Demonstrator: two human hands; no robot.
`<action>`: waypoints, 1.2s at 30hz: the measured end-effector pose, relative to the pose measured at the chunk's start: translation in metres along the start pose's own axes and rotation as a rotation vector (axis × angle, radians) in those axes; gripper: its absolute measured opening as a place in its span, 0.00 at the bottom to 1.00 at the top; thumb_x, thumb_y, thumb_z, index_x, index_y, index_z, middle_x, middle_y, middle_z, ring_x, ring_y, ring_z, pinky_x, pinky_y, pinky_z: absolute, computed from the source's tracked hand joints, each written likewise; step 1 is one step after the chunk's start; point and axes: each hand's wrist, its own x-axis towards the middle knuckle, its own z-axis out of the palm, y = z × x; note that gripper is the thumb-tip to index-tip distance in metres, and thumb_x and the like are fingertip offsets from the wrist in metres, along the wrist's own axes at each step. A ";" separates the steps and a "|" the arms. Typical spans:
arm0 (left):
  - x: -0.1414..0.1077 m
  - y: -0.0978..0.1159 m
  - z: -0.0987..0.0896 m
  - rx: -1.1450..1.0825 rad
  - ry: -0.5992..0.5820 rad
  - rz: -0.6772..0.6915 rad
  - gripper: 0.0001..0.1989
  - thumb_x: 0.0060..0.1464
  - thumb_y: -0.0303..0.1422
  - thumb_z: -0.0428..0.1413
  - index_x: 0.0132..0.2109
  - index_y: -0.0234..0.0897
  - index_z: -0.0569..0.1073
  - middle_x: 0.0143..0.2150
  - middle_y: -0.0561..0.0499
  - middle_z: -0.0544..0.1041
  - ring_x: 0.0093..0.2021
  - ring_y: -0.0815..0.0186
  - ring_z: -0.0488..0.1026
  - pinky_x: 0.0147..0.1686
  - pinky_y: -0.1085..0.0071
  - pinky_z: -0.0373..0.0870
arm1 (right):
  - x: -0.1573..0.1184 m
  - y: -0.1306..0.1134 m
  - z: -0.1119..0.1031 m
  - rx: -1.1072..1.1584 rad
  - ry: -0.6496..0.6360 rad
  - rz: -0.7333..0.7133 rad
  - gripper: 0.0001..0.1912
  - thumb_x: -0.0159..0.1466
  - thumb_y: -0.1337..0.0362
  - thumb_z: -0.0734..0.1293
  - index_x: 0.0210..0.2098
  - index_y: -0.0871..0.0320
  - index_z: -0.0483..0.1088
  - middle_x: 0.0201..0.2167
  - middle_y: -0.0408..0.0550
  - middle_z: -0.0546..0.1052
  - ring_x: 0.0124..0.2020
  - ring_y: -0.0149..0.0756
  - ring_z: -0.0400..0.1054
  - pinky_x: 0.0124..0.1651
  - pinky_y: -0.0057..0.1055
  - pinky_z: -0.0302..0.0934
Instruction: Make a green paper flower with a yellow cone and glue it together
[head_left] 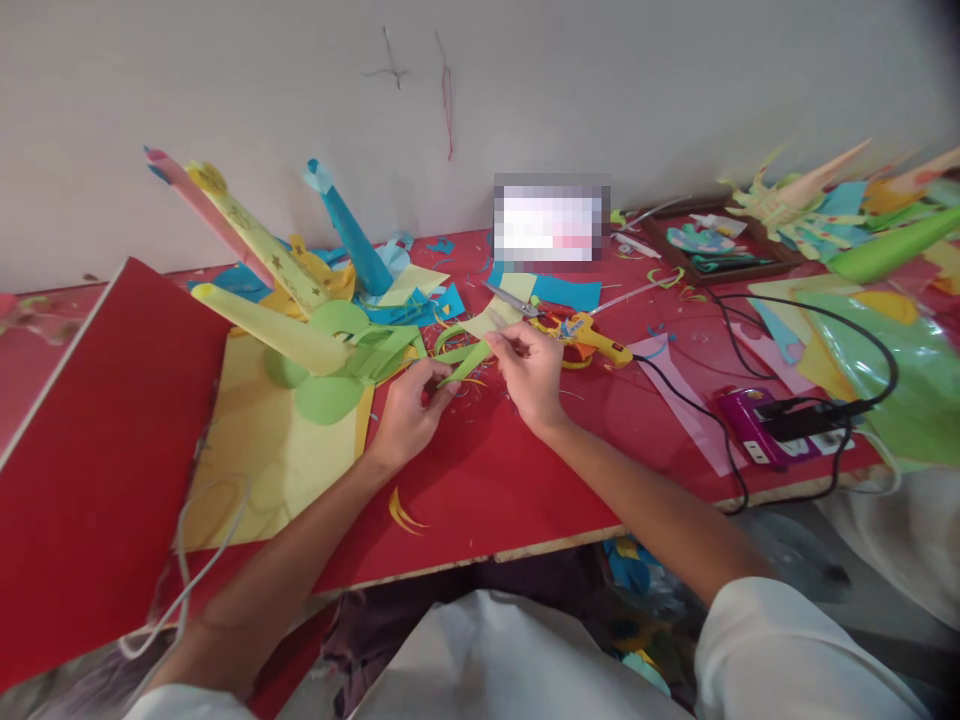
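Both hands are over the middle of the red table. My left hand (415, 408) pinches the lower end of a narrow green paper strip (466, 366). At the strip's upper end, my right hand (529, 372) has thumb and fingers closed on it, beside a pale yellow paper piece. Left of my left hand lies a green paper shape with rounded petals (328, 398) and a pale yellow paper cone (277, 330) on it. Scissors (513, 300) and a yellow glue gun (596, 338) lie just beyond my right hand.
Paper cones (349, 235) stand at the back left. A red board (97, 460) rises at the left edge. On the right are a purple power strip (757, 425), black cables, a brown tray (757, 262) and a plastic-covered green sheet (885, 370). A blurred screen (551, 222) stands against the wall.
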 end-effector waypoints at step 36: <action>0.021 -0.029 -0.059 0.816 0.089 -0.191 0.12 0.69 0.39 0.57 0.54 0.42 0.80 0.51 0.40 0.81 0.49 0.48 0.76 0.38 0.62 0.64 | 0.046 0.032 -0.143 -0.919 0.134 -0.211 0.21 0.77 0.49 0.60 0.37 0.55 0.75 0.36 0.55 0.80 0.40 0.46 0.74 0.46 0.41 0.66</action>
